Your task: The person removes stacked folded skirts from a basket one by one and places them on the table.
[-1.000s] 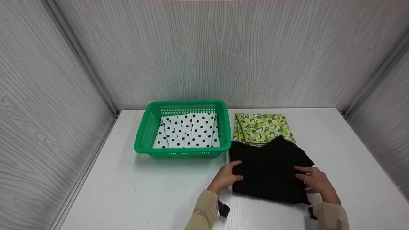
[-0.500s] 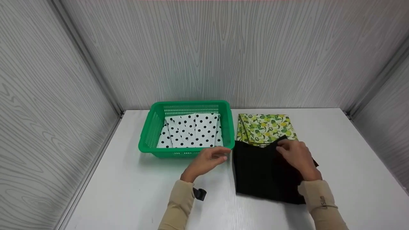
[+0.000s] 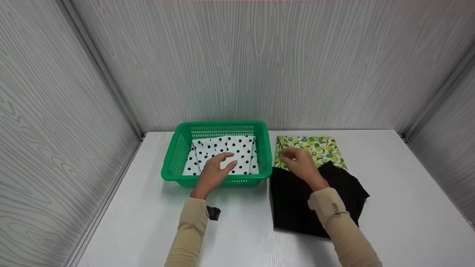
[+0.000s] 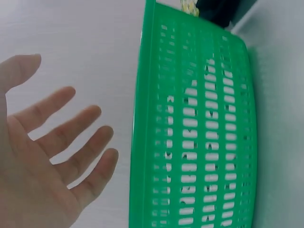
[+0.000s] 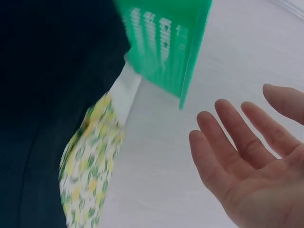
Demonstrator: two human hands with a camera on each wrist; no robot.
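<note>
My left hand hovers over the front rim of the green plastic basket, fingers spread and holding nothing. In the left wrist view it is apart from the basket's slotted wall. Inside the basket lies a white cloth with black dots. My right hand is above the lemon-print cloth, with its fingers loosely bent and nothing in them. A black cloth lies spread in front of the lemon-print one, overlapping its near edge; my right forearm hides part of it.
The basket stands on a white table, left of the two cloths. Wood-patterned panels rise behind the table and on both sides. A small black device is worn at my left wrist.
Both hands have left the black cloth. My left hand has moved left to the basket's front rim, and my right hand has moved up and left over the lemon-print cloth.
</note>
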